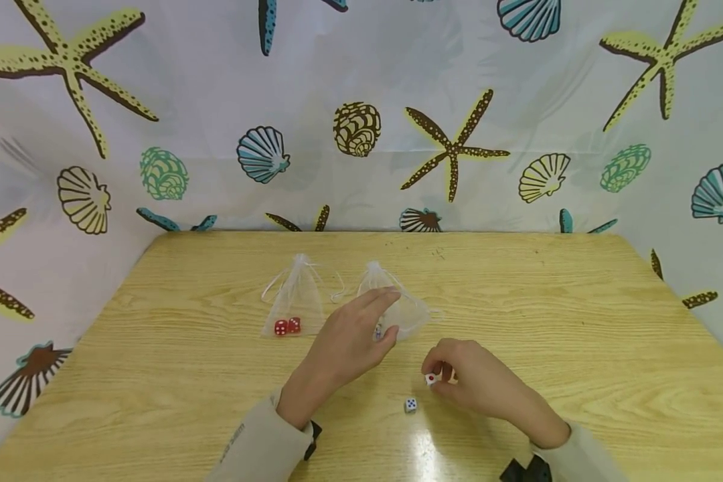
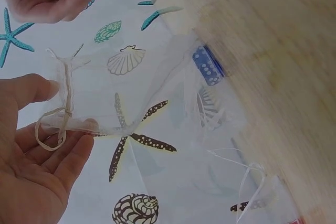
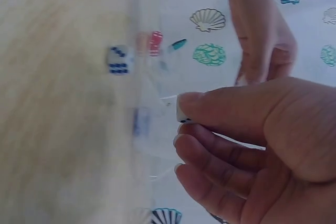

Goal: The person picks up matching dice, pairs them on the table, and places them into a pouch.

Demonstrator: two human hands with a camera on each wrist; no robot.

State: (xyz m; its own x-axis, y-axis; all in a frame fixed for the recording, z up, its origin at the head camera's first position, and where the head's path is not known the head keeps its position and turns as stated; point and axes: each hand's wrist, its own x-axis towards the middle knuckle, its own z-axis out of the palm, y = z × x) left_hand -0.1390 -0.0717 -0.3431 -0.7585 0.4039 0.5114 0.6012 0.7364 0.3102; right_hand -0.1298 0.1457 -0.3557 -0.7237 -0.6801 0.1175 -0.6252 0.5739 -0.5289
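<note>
My left hand is over the sheer white drawstring bags. In the left wrist view it holds a sheer drawstring bag by the corded edge, thumb on one side and fingers on the other. Blue dice show beyond that bag. My right hand pinches a small white die with a red dot facing up, just above the table. Another white die with blue dots lies on the table, left of and nearer than the right hand. How the bags overlap beneath my left hand is partly hidden.
To the left lies a second sheer bag, drawn in at its neck, with two red dice inside. A wooden table bears everything. Cloth printed with shells and starfish stands round its back and sides.
</note>
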